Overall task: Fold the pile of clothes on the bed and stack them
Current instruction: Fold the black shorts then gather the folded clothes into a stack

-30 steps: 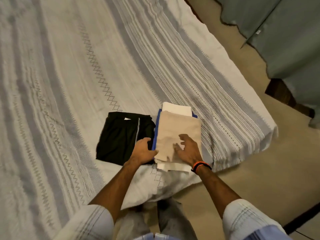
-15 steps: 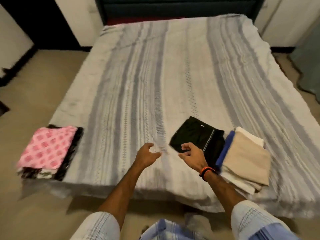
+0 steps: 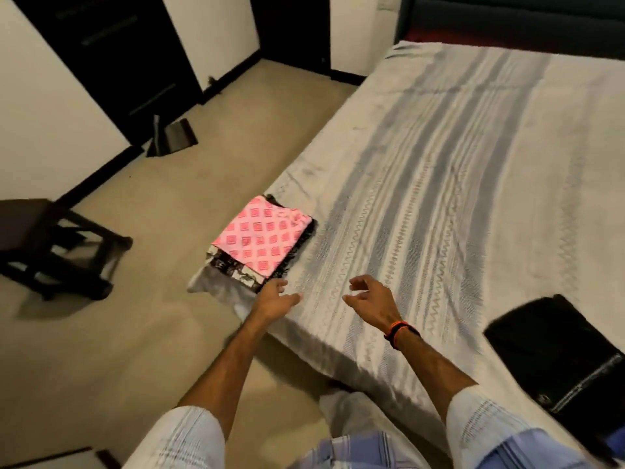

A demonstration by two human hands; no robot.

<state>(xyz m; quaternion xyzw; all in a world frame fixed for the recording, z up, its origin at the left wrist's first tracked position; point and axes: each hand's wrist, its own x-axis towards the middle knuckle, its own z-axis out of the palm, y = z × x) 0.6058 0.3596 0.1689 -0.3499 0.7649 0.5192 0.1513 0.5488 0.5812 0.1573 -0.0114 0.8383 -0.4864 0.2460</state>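
Striped bedspread (image 3: 439, 184) on bed, beige floor beyond; view has swung from beige stack to pink-topped stack (image 3: 262, 240) at bed corner; left hand (image 3: 275, 299) and right hand (image 3: 370, 297) released, empty, beside it; black folded garment (image 3: 554, 346) well right; likely merging stacks next

Floor (image 3: 142, 333): beige, smooth, bare. Walls (image 3: 40, 106): white, with dark skirting along base. Dark wardrobe doors (image 3: 125, 55) at upper left, horizontal handles. Small dark object (image 3: 172, 137) on floor near wardrobe, identity unclear. Dark wooden stool (image 3: 50, 245) at left, shadow beneath. Dark padded headboard (image 3: 507, 25) at top right. Lighting: warm, dim, indoor.
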